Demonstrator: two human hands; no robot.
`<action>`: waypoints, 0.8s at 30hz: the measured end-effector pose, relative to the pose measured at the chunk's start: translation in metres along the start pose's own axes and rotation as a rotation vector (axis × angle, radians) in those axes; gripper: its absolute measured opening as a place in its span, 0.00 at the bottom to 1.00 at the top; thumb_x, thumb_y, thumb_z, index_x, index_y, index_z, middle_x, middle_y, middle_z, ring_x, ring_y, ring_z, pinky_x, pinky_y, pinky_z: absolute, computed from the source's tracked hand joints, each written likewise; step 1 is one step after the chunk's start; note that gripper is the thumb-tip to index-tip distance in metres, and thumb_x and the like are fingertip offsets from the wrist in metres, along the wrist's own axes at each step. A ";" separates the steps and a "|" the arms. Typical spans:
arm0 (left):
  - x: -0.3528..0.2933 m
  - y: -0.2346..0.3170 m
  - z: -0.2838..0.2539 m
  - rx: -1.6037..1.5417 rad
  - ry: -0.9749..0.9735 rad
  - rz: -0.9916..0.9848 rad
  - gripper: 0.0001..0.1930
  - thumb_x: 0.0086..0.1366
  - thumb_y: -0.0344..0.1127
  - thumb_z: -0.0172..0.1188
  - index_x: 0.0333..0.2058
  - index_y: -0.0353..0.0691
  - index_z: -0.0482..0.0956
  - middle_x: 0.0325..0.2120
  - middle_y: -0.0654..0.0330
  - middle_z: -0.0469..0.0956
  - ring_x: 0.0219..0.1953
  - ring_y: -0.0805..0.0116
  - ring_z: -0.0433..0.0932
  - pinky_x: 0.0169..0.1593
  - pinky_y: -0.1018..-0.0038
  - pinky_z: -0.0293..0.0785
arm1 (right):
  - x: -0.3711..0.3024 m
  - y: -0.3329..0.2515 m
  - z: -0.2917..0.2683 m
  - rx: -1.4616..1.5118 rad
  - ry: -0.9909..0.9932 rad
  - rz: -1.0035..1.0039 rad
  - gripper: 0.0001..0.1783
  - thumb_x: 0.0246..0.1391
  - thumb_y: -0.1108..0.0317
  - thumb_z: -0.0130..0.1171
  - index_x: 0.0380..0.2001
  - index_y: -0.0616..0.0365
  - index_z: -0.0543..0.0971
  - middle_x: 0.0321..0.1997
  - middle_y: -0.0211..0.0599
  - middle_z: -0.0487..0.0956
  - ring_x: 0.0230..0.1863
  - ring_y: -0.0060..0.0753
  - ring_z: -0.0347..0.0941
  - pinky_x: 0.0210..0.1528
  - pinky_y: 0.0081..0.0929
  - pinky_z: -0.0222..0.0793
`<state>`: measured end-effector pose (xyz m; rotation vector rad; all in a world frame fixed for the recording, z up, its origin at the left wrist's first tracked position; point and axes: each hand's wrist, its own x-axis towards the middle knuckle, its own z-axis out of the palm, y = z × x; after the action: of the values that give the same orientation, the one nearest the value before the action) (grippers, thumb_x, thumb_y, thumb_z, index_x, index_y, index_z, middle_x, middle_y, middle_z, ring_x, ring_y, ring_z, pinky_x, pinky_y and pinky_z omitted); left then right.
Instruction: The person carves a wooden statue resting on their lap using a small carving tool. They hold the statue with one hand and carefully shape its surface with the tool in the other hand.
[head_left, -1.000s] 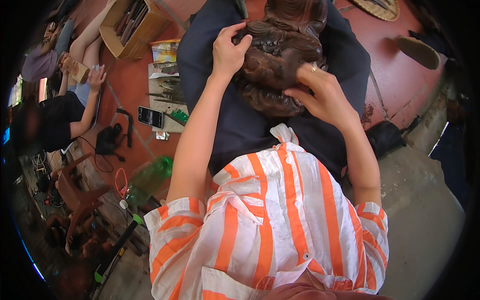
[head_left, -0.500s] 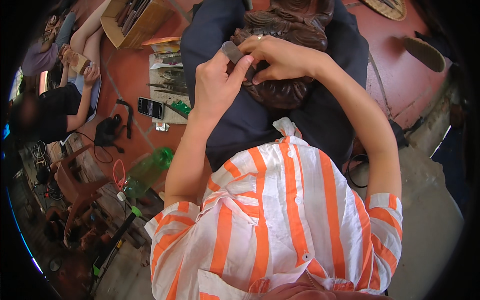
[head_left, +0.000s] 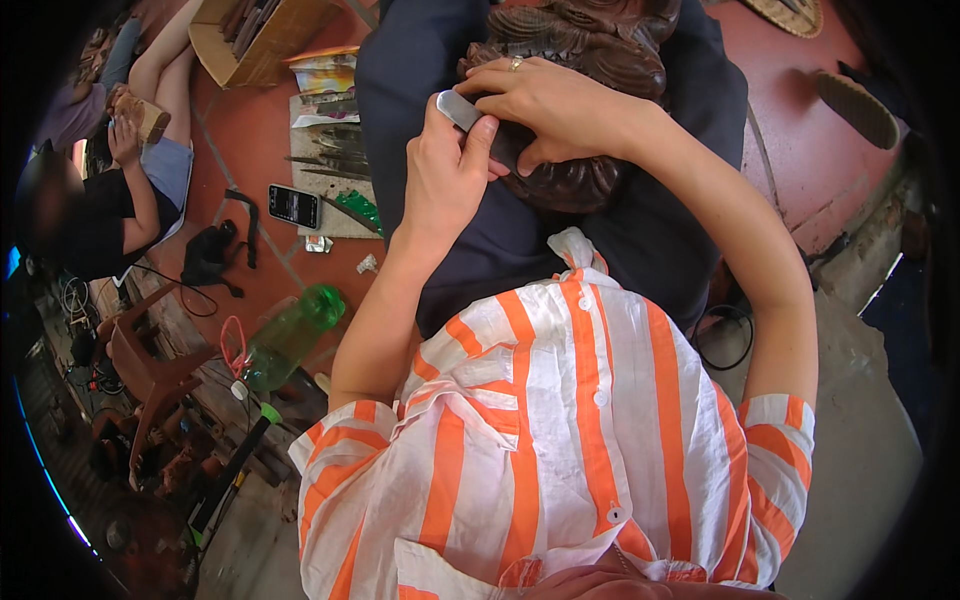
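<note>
Head view: both of my hands are at work above my lap, close together. My left hand [head_left: 450, 170] is clamped on a grey metal tool [head_left: 457, 109], its broad rounded end showing between thumb and forefinger; the far end is hidden. My right hand [head_left: 560, 108] is arched over a dark carved wooden piece [head_left: 612, 58], thumb set apart from the fingers, fingertips reaching beside the tool – whether they grip it or merely rest there, I cannot tell.

The carving lies on my lap between the legs of my dark trousers [head_left: 397, 88], partly covered by my right hand. Its surface is brown and glossy, cut in deep folds and curls; the top is out of frame.

On the tiled floor to my left, a pale board [head_left: 346, 224] bears a row of slim dark tools [head_left: 335, 150]. Just beside the board lie a phone [head_left: 294, 206], screen up, and a small foil packet [head_left: 318, 244]. An open cardboard box [head_left: 262, 50] of long-handled tools stands farther up; a green bottle [head_left: 285, 345] lies on its side, nearer my left elbow.

At far left a co-worker holds a wooden block [head_left: 152, 120]. To my upper right: a woven basket [head_left: 812, 20], partly in frame – and a brown oval sole [head_left: 858, 108].
</note>
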<state>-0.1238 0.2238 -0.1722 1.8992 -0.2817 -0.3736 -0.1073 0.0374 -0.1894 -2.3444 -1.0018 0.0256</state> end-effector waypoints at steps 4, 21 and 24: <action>0.005 0.006 -0.004 0.137 -0.028 0.024 0.15 0.70 0.37 0.56 0.40 0.29 0.67 0.22 0.54 0.80 0.24 0.65 0.84 0.26 0.75 0.80 | 0.003 -0.005 -0.006 0.036 -0.049 0.069 0.32 0.28 0.68 0.75 0.44 0.61 0.80 0.54 0.38 0.75 0.59 0.43 0.69 0.57 0.39 0.64; 0.007 0.000 0.001 0.058 -0.041 0.068 0.12 0.69 0.34 0.58 0.41 0.30 0.69 0.21 0.57 0.79 0.22 0.69 0.83 0.24 0.77 0.78 | -0.002 -0.001 -0.005 0.143 -0.048 0.078 0.26 0.28 0.69 0.75 0.38 0.59 0.83 0.59 0.40 0.72 0.62 0.45 0.65 0.62 0.42 0.60; 0.007 0.000 0.001 0.131 -0.025 0.098 0.12 0.68 0.34 0.58 0.41 0.31 0.69 0.20 0.57 0.79 0.22 0.69 0.83 0.24 0.77 0.78 | -0.003 0.003 0.001 0.115 0.007 0.052 0.26 0.28 0.69 0.75 0.38 0.60 0.83 0.56 0.39 0.74 0.59 0.44 0.68 0.59 0.41 0.64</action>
<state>-0.1176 0.2209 -0.1735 2.0011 -0.4233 -0.3202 -0.1077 0.0345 -0.1922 -2.2635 -0.9117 0.0921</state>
